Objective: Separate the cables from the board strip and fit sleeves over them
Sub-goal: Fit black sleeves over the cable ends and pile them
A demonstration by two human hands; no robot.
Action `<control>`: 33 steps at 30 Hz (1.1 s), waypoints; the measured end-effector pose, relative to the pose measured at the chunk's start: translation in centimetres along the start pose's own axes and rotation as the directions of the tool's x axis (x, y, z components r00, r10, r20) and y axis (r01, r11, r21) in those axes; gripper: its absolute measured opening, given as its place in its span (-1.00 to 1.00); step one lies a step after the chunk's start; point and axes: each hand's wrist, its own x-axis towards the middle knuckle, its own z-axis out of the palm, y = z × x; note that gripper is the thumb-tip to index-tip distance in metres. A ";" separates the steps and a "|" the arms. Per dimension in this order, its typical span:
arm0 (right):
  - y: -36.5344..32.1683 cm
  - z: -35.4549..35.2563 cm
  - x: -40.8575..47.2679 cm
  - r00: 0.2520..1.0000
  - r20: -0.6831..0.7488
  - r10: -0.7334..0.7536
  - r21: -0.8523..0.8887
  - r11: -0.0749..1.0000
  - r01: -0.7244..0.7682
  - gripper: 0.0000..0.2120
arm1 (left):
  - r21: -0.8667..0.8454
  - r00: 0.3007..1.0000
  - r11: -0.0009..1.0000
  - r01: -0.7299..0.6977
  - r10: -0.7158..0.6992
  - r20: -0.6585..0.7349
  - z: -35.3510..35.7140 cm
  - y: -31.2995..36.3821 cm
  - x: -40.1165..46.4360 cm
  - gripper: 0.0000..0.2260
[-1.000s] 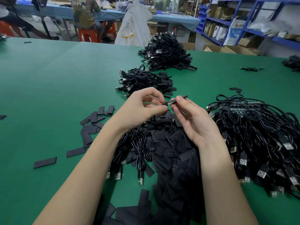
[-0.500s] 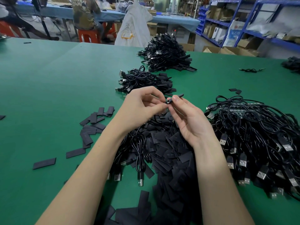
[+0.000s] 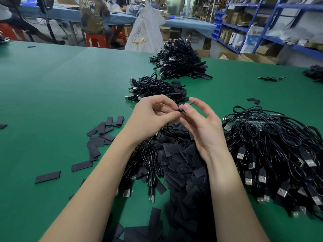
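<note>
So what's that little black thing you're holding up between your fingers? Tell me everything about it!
The small black piece is thin, dark and stick-like, held in the air above the pile of flat black sleeves. A narrow tip pokes out up and to the right, past the fingers. The left hand pinches one end and the right hand pinches the other, so most of it is hidden. It looks like a cable end going into a sleeve, but it is too small to tell for sure.

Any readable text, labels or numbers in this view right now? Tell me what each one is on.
"UNKN / OWN": back of the seated person's shirt, partly cut off by the frame.
White bag: yellow tag and scribbled marks, unreadable.
Board strip in the right cable pile: pale markings, too small.
Shelf boxes: print blurred.
</note>
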 end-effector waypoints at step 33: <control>-0.2 -0.4 0.6 0.981 -0.195 -0.022 0.297 0.952 0.080 -0.80 | 0.170 1.000 0.985 0.015 -0.019 0.022 1.6 0.1 0.2 -0.93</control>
